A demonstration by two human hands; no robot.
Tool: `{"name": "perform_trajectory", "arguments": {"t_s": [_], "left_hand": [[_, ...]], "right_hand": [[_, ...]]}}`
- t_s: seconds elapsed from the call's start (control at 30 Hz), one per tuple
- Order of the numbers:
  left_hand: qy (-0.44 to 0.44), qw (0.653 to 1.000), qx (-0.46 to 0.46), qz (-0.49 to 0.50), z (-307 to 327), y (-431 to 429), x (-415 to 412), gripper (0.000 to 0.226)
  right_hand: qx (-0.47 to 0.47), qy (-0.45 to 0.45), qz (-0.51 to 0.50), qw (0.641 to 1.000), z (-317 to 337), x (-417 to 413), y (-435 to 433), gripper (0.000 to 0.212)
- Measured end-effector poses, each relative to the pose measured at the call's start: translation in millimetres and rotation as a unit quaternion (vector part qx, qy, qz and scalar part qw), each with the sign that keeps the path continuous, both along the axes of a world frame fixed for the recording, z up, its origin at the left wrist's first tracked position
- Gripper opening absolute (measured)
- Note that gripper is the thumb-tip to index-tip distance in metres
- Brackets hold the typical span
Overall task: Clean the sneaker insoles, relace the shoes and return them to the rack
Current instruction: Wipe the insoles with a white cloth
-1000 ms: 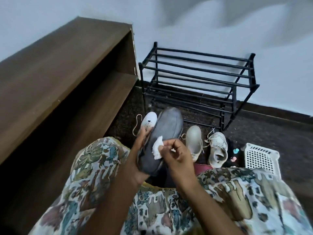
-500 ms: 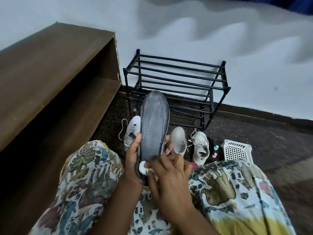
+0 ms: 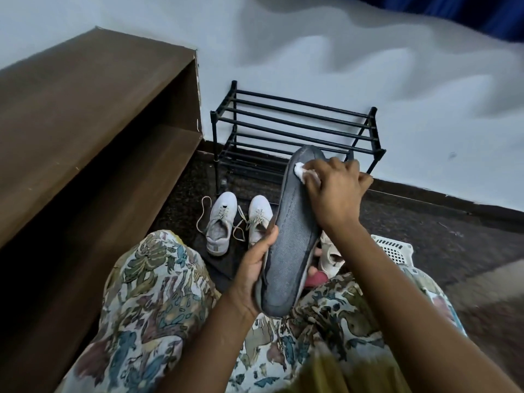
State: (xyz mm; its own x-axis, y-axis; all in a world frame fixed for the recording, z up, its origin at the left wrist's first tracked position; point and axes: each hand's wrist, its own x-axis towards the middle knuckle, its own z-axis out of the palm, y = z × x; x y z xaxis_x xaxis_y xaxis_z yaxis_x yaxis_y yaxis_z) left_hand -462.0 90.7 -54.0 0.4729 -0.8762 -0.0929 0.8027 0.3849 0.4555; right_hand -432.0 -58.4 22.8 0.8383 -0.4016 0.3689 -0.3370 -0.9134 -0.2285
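Grey insole (image 3: 292, 236), textured surface, dark worn rim, held tilted above the person's lap. Left hand (image 3: 255, 268) grips its heel end, thumb along the edge. Right hand (image 3: 334, 191) pinches a white wipe (image 3: 302, 171) against the toe end. Two white sneakers (image 3: 221, 222) stand on the floor before the black rack (image 3: 292, 126).

Dark grey insole (image 3: 292, 242) with a fine dotted weave; white wad (image 3: 300, 168). Off-white sneakers (image 3: 221, 225), cream laces. Black rack (image 3: 297, 120), brown wood-grain shelf unit (image 3: 85, 109), white lattice basket (image 3: 394, 248). Garment (image 3: 158, 293) printed in cream, green, blue and rust florals. Pale bluish wall (image 3: 312, 52); dark speckled floor (image 3: 425, 222).
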Motion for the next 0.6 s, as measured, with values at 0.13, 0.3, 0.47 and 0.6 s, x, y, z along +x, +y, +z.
{"name": "perform_trajectory", "arguments": {"t_s": [0.13,0.3,0.47,0.6], "left_hand": [[0.062,0.997,-0.04,0.028,7,2,-2,0.049],[0.069,0.997,-0.019,0.017,11,0,-2,0.073],[0.045,0.999,-0.002,0.005,13,-1,-2,0.087],[0.022,0.998,0.006,0.066,7,-1,1,0.056]], "right_hand": [[-0.002,-0.009,0.11,0.994,-5,-34,22,0.019],[0.061,0.024,0.222,0.973,-25,-103,57,0.018],[0.063,-0.011,0.214,0.975,-27,-94,50,0.02],[0.011,-0.041,0.146,0.988,-9,-42,29,0.022]]}}
